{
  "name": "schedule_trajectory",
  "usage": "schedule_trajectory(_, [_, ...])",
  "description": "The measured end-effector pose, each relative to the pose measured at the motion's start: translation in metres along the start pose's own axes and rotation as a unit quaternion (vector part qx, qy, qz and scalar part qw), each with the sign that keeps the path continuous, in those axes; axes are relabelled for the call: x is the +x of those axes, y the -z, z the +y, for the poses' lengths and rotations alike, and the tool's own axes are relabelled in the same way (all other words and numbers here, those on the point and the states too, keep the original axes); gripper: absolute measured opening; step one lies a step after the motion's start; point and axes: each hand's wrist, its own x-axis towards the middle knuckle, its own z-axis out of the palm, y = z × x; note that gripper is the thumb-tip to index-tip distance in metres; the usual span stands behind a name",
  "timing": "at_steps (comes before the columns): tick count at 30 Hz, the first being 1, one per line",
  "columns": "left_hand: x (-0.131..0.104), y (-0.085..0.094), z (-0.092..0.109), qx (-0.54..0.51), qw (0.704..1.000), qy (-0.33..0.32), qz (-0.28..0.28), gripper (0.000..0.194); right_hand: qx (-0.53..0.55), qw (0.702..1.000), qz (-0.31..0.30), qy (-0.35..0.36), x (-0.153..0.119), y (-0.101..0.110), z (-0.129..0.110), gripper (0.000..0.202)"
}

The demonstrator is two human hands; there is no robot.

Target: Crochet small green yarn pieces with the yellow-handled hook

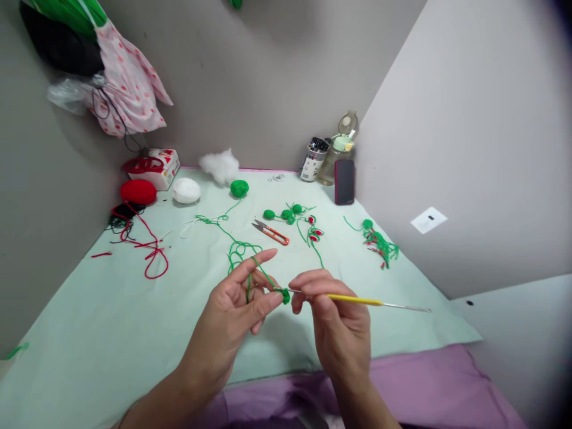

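Observation:
My left hand [241, 304] pinches a small green crocheted piece [285, 295] between thumb and fingers, its index finger stretched out with green yarn [266, 273] running over it. In my right hand [337, 316] is a crochet hook with a yellow handle [357, 299]; its tip meets the green piece. Loose loops of the same yarn lie on the table behind my left hand and lead towards a green yarn ball [239, 189]. Orange-handled thread snips [272, 233] lie beyond my hands, near small green crocheted balls [286, 215] and red-and-green pieces [314, 232].
On the pale green table cover [134, 322] stand a phone [344, 182], a bottle [329, 164] and a pen holder [312, 162] at the back right. At the back left are red yarn [138, 192], white yarn [186, 190], white stuffing [220, 166] and a box [163, 170]. A green-red tassel [379, 244] lies right.

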Motion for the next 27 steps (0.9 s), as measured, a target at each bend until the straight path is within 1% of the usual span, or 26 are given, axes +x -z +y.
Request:
schedule_trajectory(4, [-0.001, -0.001, 0.002, -0.018, 1.000, -0.011, 0.018, 0.051, 0.007, 1.000, 0.004, -0.004, 0.001, 0.001, -0.001, 0.019])
schedule_trajectory(6, [0.000, -0.002, 0.003, -0.029, 0.999, -0.012, 0.023, 0.051, -0.010, 1.000, 0.008, 0.004, -0.002, 0.000, -0.002, 0.020])
schedule_trajectory(8, [0.000, -0.003, 0.002, -0.036, 0.999, -0.017, 0.032, 0.052, -0.060, 0.998, 0.014, 0.029, -0.006, 0.000, -0.002, 0.022])
schedule_trajectory(11, [0.000, -0.004, 0.000, -0.037, 0.998, -0.021, 0.049, 0.050, -0.153, 0.985, 0.014, 0.077, -0.013, -0.001, -0.003, 0.028])
schedule_trajectory(14, [-0.002, -0.005, -0.004, -0.034, 0.998, -0.012, 0.043, 0.051, -0.174, 0.981, 0.000, 0.083, -0.015, -0.002, -0.002, 0.029])
schedule_trajectory(15, [-0.003, -0.006, -0.005, -0.033, 0.999, -0.006, 0.035, 0.055, -0.164, 0.984, -0.002, 0.075, -0.014, -0.002, -0.002, 0.028])
schedule_trajectory(17, [-0.003, -0.006, -0.006, -0.031, 0.999, 0.011, 0.016, 0.069, -0.125, 0.991, 0.002, 0.051, -0.010, -0.003, 0.000, 0.024])
schedule_trajectory(19, [-0.002, -0.004, -0.006, -0.031, 0.999, 0.029, 0.000, 0.085, -0.065, 0.997, 0.017, 0.027, -0.006, -0.005, 0.002, 0.018])
schedule_trajectory(21, [0.000, -0.002, -0.003, -0.031, 0.999, 0.041, -0.010, 0.096, -0.008, 0.999, 0.032, 0.000, -0.001, -0.006, 0.002, 0.015])
schedule_trajectory(24, [0.002, -0.001, 0.000, -0.021, 0.998, 0.049, -0.019, 0.105, 0.034, 0.998, 0.041, -0.033, 0.002, -0.006, 0.002, 0.017])
schedule_trajectory(27, [0.001, -0.002, 0.001, -0.002, 0.999, 0.046, -0.012, 0.110, 0.006, 0.999, 0.031, -0.021, 0.000, -0.003, 0.000, 0.016])
